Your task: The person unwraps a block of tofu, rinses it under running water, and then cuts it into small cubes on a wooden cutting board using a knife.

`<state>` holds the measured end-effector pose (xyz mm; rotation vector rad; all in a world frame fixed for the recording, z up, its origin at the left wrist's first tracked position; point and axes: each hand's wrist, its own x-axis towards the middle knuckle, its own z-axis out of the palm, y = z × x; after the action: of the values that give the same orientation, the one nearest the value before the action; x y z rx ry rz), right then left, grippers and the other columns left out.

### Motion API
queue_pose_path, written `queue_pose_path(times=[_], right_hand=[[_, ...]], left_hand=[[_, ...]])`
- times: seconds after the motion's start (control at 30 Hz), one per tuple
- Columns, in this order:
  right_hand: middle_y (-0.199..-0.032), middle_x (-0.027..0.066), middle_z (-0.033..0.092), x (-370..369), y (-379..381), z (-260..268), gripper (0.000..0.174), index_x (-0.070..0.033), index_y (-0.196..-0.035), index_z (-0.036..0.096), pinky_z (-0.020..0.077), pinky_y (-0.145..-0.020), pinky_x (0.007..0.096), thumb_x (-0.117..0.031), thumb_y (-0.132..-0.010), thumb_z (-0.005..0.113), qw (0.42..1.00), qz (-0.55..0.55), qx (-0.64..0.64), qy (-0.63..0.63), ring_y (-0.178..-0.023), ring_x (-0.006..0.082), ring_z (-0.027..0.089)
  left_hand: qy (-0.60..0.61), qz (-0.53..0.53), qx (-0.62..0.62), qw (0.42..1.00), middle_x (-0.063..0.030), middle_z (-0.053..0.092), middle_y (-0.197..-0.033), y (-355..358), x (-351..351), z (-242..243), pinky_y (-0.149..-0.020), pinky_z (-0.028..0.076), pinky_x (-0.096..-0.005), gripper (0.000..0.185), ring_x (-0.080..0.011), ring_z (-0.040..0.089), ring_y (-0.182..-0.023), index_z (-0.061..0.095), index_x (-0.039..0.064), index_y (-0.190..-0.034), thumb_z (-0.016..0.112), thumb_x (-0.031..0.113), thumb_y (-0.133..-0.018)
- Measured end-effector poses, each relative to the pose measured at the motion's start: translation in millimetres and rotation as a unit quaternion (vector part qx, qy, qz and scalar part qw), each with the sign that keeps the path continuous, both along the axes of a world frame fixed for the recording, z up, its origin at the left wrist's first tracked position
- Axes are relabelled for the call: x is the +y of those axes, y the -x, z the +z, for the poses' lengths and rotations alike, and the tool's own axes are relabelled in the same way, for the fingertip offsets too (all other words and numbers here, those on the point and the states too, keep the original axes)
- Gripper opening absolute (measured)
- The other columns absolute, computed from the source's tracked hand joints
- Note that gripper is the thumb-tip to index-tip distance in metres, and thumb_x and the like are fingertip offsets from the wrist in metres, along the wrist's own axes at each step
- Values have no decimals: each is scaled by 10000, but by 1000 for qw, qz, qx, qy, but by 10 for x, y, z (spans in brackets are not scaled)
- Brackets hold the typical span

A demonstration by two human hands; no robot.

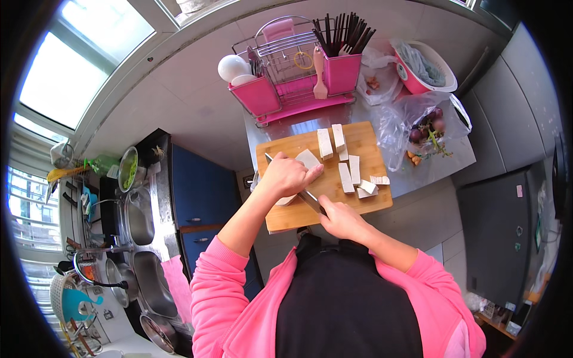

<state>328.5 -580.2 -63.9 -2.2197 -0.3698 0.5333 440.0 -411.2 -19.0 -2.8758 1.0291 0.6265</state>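
Note:
A knife (312, 201) lies diagonally across a white tofu-like block (308, 157) on the wooden cutting board (327, 214). My right hand (344, 220) grips its dark handle near the board's front edge. Over the blade and block rests my left hand (290, 175), thumb stretched to the right and fingers curled partly out of sight. Only the blade's tip shows beyond it. Part of the block also shows below my left wrist. On the board's right half lie several cut white strips (346, 177), with smaller pieces (368, 186) near the right edge.
Behind the board stands a pink dish rack (309, 100) with chopsticks (342, 33). Right of it are a plastic bag (391, 129) holding dark round produce (427, 125) and a pink-and-white basket (409, 78). A sink (154, 282) is at left, a dark refrigerator (494, 237) at right.

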Motion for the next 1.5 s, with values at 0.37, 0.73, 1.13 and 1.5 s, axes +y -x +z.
queue_pose_path(times=[0.37, 0.73, 1.13, 1.5], right_hand=[[-811, 280, 600, -1, 204, 493, 225, -7, -1048, 398, 440, -667, 555, -112, -898, 528, 998, -15, -45, -47, -788, 496, 571], [-819, 285, 596, 155, 269, 454, 222, 2, -1052, 392, 451, -667, 554, -102, -907, 525, 998, 18, -43, -40, -782, 497, 575], [-761, 297, 599, 283, 123, 84, 162, 4, -948, 363, 443, -647, 574, -102, -905, 478, 999, 45, -10, 8, -739, 510, 570], [-673, 237, 601, 66, -73, 50, 200, -26, -1011, 396, 474, -550, 478, -150, -898, 505, 985, -1, 145, -98, -552, 373, 597]], left_hand=[[595, 369, -271, 661, -116, 555, -845, 526, 453, -268, -714, 460, -337, 143, -249, 553, -766, 574, -12, -889, 502, 90, -958], [396, 491, -251, 734, -150, 472, -899, 996, 304, -1073, -647, 447, -442, 207, -339, 532, -737, 457, 10, -960, 553, 193, -957], [399, 445, -291, 747, -153, 454, -876, 995, 338, -1202, -612, 440, -428, 197, -317, 523, -707, 437, 4, -948, 594, 119, -921], [451, 492, -239, 705, -128, 500, -904, 1086, 376, -1242, -683, 462, -389, 217, -256, 539, -725, 441, 13, -1039, 553, 183, -963]])
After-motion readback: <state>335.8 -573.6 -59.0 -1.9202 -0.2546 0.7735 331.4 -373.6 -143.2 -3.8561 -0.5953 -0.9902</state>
